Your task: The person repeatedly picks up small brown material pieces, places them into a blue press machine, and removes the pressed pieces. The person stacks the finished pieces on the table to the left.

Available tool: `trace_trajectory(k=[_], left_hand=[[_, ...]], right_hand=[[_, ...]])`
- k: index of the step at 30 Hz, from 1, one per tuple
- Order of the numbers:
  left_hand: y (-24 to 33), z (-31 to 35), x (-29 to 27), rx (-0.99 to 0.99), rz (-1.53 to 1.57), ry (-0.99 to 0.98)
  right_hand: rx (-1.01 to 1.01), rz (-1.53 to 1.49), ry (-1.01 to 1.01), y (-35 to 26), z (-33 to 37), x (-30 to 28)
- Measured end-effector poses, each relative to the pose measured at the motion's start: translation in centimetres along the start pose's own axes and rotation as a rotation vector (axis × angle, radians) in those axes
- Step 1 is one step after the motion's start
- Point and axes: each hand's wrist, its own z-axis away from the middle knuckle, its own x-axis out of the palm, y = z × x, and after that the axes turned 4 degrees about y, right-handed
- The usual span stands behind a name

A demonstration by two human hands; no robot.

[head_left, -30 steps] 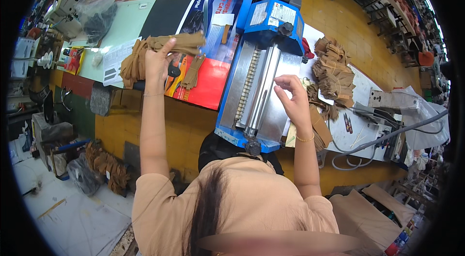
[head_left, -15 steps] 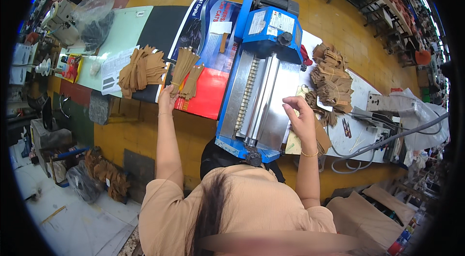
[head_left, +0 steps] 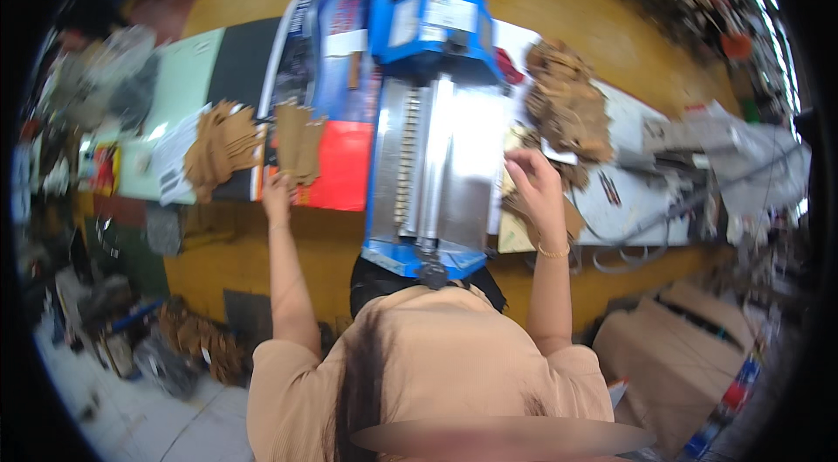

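My left hand [head_left: 277,192] is at the near end of a stack of narrow brown strips [head_left: 298,146] lying on the coloured poster sheet. Its fingertips touch or nearly touch the strips; motion blur hides whether they grip any. A wider fan of brown pieces [head_left: 220,146] lies farther left. My right hand [head_left: 537,187] hovers beside the right edge of the blue machine [head_left: 432,174] with its metal rollers, fingers loosely bent, thumb apart, holding nothing visible. Beyond it is a large heap of brown pieces [head_left: 569,108].
A red-and-blue poster sheet [head_left: 342,167] covers the table left of the machine. Small red-handled snips [head_left: 608,189] and a grey cable [head_left: 642,259] are on the right. Clear plastic bags [head_left: 751,174] stand at the far right. A stool or bench stands beyond the table.
The whole view has shifted and turned, so the machine appears farther left. My left hand has drawn slightly back toward me along the strips. My right hand has moved slightly away from the machine.
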Motion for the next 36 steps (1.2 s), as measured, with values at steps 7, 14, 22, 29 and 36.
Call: trace_trajectory(k=[7,14,22,29,36], left_hand=[[2.7,1.1,0.1,0.414,-0.877,0.486],[10.9,7.3,5.7,0.679,-0.635,0.341],[18.8,16.9,12.6,0.836,-0.264,0.041],[22.9,25.7,16.6,0.987,-0.258,-0.369],[22.3,31.7,24.8,0.52,-0.266,-1.171]], right_hand=[[0.144,0.313,0.359,9.3,1.3,-9.1],[0.261,0.603,0.184,17.4,6.0,-8.0],[0.211,0.913,0.023,18.3,9.2,-3.8],[0.331,0.189,0.037,16.1,8.3,-7.0],[0.247,-0.607,0.045,7.0,4.3,-8.6]])
